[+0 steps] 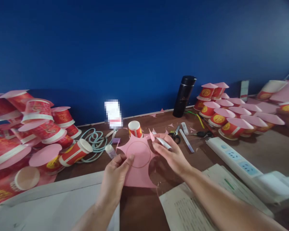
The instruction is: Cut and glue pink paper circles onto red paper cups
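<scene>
My left hand [118, 170] pinches the left side of a pink sheet of paper [139, 176], thumb on top. A round outline shows on the sheet, and its upper edges are cut into curved points. At the sheet's upper right, my right hand [170, 150] has its fingers closed round a slim white pen-like tool [164, 143]; its exact kind I cannot make out. A small pink point of paper shows by those fingertips. Just behind the sheet stands a red paper cup [135, 129]. A small white-capped bottle [110, 151] is beside my left hand.
Red cups with pink discs pile up at left [44, 128] and right [231, 112]. Scissors [175, 136], a black flask [184, 96], a coiled cable [96, 141], a power strip [233, 155], a notebook [190, 205] and a white board [62, 202] lie around, with pink scraps.
</scene>
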Demonstrator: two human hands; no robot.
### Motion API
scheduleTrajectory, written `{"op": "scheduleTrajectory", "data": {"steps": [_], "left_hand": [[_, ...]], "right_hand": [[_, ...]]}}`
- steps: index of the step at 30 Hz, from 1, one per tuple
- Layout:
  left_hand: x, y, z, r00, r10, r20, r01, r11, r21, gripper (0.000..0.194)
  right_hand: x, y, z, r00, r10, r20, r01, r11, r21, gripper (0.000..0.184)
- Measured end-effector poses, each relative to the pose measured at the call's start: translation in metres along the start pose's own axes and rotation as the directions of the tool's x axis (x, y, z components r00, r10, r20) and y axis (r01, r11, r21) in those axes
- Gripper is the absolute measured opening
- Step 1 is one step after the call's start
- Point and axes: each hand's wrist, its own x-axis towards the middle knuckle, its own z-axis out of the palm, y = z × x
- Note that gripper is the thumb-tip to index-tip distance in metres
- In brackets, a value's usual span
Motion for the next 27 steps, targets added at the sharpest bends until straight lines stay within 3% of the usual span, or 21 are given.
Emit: {"op": "scheduleTrajectory", "data": {"steps": [3, 6, 9, 11, 13, 15, 18, 24, 27], "left_hand": [[-0.002, -0.002, 0.006, 0.986, 0.14, -0.09, -0.122, 0.976, 0.183, 0.039], [-0.006, -0.008, 0.008, 0.969, 0.231, -0.088, -0.188, 0.92, 0.345, 0.04], [-0.007, -0.014, 0.008, 0.968, 0.25, -0.026, -0.222, 0.896, 0.384, 0.036], [-0.007, -0.017, 0.007, 0.969, 0.245, 0.015, -0.233, 0.896, 0.378, 0.035], [-0.006, -0.019, 0.005, 0.97, 0.241, 0.038, -0.237, 0.899, 0.369, 0.034], [-0.006, -0.02, 0.004, 0.97, 0.239, 0.047, -0.239, 0.897, 0.372, 0.034], [-0.006, -0.021, 0.002, 0.97, 0.236, 0.064, -0.242, 0.887, 0.393, 0.035], [-0.003, -0.02, 0.004, 0.969, 0.235, 0.081, -0.247, 0.866, 0.436, 0.039], [-0.003, -0.018, 0.004, 0.97, 0.222, 0.097, -0.242, 0.865, 0.44, 0.039]], "right_hand": [[0.011, 0.009, -0.012, 0.984, -0.071, -0.161, 0.024, 0.961, -0.276, 0.039], [0.016, 0.015, -0.021, 1.0, -0.003, -0.017, -0.006, 0.87, -0.493, 0.055], [0.018, 0.015, -0.027, 0.992, 0.076, 0.102, 0.007, 0.769, -0.639, 0.075], [0.022, 0.013, -0.035, 0.996, 0.073, 0.044, -0.023, 0.728, -0.685, 0.067], [0.027, 0.012, -0.045, 0.993, 0.022, -0.118, -0.104, 0.648, -0.755, 0.05], [0.033, 0.013, -0.056, 0.968, 0.022, -0.248, -0.232, 0.446, -0.865, 0.042], [0.037, 0.017, -0.064, 0.958, 0.078, -0.274, -0.284, 0.338, -0.897, 0.036], [0.032, 0.018, -0.057, 0.969, 0.103, -0.225, -0.244, 0.257, -0.935, 0.037], [0.033, 0.015, -0.06, 0.946, 0.144, -0.29, -0.315, 0.21, -0.925, 0.041]]}}
